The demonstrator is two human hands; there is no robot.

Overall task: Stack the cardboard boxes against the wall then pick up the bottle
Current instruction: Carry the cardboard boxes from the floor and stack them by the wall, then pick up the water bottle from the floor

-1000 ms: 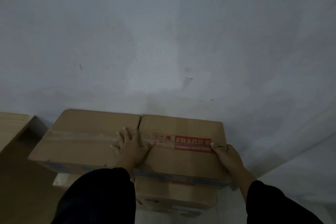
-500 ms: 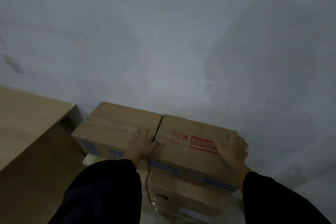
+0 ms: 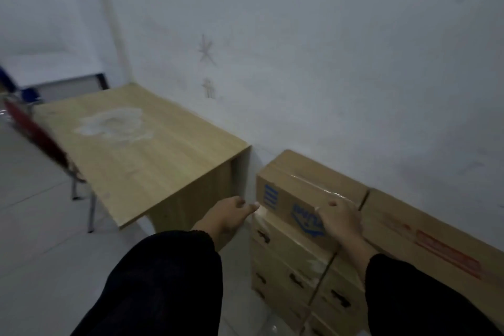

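The left hand [image 3: 229, 215] has let go, relaxed and empty; the right hand [image 3: 341, 219] now grips the edge of the taped, blue-printed cardboard box [image 3: 305, 185].

Left top box [image 3: 300, 194]: tan cardboard, block of blue stripes on end face, blue logo print on front, glossy clear tape strip across top. Right top box [image 3: 436, 232]: same tan, red label band (lettering blurred, unreadable). Lower boxes [image 3: 286, 262]: tan, small dark marks in rows. Table [image 3: 141, 150]: light wood grain, whitish blotch on top. Wall [image 3: 327, 49]: pale grey-white, faint grey star-shaped scribble. Sleeves [image 3: 163, 281]: black. Floor [image 3: 32, 226]: light grey tiles. Chair [image 3: 35, 131]: red, blurred.
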